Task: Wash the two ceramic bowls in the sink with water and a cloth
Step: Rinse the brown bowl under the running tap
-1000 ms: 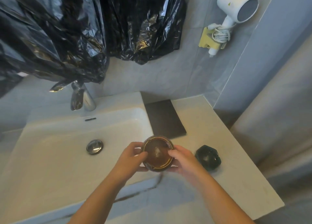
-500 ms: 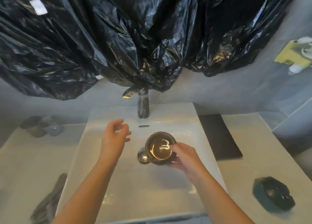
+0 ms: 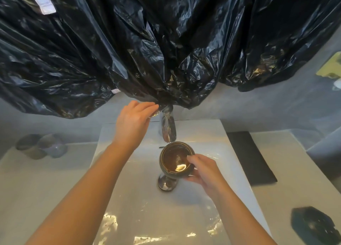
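Your left hand [image 3: 133, 124] has left the bowl [image 3: 176, 160] and gone up to the tap [image 3: 167, 128]; a second ago both hands were on the bowl over the counter [image 3: 287, 172]. Fingers are now loosely curled over the lever, which is mostly hidden by hand and black plastic [image 3: 166, 41], so can't tell if you've gripped it. Your right hand [image 3: 203, 172] alone holds the bowl, thumb over the rim, fingers under the side. Bowl has moved from the counter edge into the sink [image 3: 129, 198], upright, just under the spout, above the drain plug [image 3: 167, 183]. No stream visible, so I'd say water isn't running yet. Reads as: rinse about to start, task early. Second bowl [image 3: 312, 224] sits on the counter to the right, untouched. A dark cloth [image 3: 251, 158] lies beside the sink, unused.
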The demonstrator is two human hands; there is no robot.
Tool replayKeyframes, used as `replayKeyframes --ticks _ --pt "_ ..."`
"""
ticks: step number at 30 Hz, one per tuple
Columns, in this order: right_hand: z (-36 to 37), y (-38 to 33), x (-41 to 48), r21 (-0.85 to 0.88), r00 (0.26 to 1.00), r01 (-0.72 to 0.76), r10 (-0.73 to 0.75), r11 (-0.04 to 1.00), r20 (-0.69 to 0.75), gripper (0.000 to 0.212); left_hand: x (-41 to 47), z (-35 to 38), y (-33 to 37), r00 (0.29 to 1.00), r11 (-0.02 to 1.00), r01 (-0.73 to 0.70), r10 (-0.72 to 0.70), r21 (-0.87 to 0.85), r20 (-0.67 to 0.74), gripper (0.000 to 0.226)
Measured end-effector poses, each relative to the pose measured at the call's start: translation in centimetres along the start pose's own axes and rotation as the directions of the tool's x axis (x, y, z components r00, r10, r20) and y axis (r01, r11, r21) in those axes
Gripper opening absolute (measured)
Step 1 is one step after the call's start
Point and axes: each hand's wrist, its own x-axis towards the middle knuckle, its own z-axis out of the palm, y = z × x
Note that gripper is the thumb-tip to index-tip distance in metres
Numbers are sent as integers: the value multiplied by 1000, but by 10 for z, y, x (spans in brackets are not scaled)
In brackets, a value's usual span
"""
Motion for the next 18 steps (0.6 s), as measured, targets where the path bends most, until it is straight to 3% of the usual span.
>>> replayKeyframes --ticks 18 --pt "4 -10 14 -3 999 -32 32 999 21 23 21 -8 11 997 995 71 -73 73 19 26"
